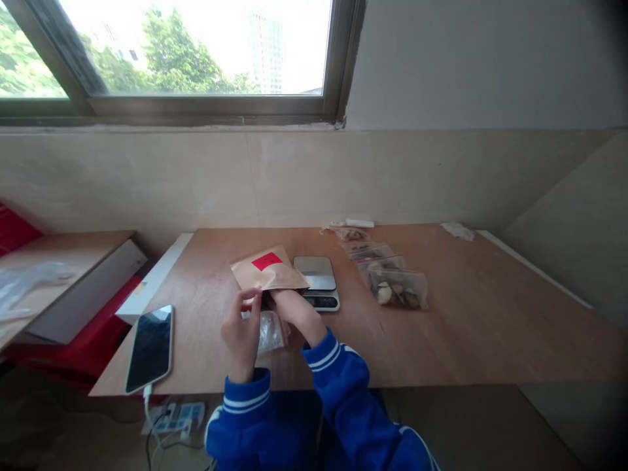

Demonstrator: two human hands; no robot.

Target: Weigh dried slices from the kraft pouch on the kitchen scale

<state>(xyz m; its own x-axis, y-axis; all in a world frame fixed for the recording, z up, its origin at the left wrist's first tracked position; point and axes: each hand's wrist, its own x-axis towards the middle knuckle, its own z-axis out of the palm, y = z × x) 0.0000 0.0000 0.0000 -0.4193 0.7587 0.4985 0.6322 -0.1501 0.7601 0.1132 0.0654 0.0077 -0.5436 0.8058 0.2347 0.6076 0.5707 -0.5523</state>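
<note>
Kraft paper pouch (269, 269), one, pinched by both hands (267, 320); four filled bags (397, 288) beside one scale (318, 280).

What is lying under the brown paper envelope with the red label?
The brown paper envelope rests partly over the right hand, whose fingers are hidden beneath it. Its right edge overlaps the digital scale. Whether anything else lies under it cannot be seen.

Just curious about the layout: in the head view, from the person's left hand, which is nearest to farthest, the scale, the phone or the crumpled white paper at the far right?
1. Scale, just right of the left hand.
2. Phone, at the table's left edge.
3. Crumpled white paper, far back right.
</note>
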